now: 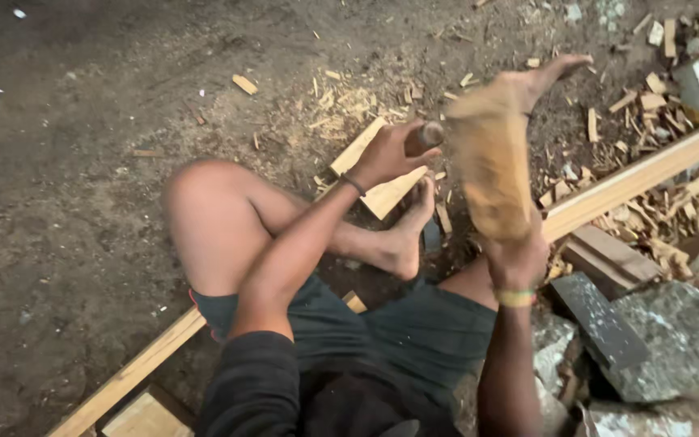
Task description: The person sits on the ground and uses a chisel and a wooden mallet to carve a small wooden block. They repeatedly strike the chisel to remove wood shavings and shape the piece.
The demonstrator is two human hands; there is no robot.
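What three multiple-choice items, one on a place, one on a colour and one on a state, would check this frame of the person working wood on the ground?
1. Where does the long wooden plank lie?
A. On the dirt ground, running under the person's legs
B. Leaning upright on a wall
C. On a table

2. What colour is the band on the right wrist?
A. Blue
B. Yellow-green
C. White

3. What is the state of the left hand?
A. Open and flat on the ground
B. Resting in the lap
C. Closed around a round wooden handle

Answers:
1 A, the plank crosses the frame on the ground beneath the legs.
2 B, the band shows yellow-green below the right hand.
3 C, the fingers wrap the handle, whose end sticks out.
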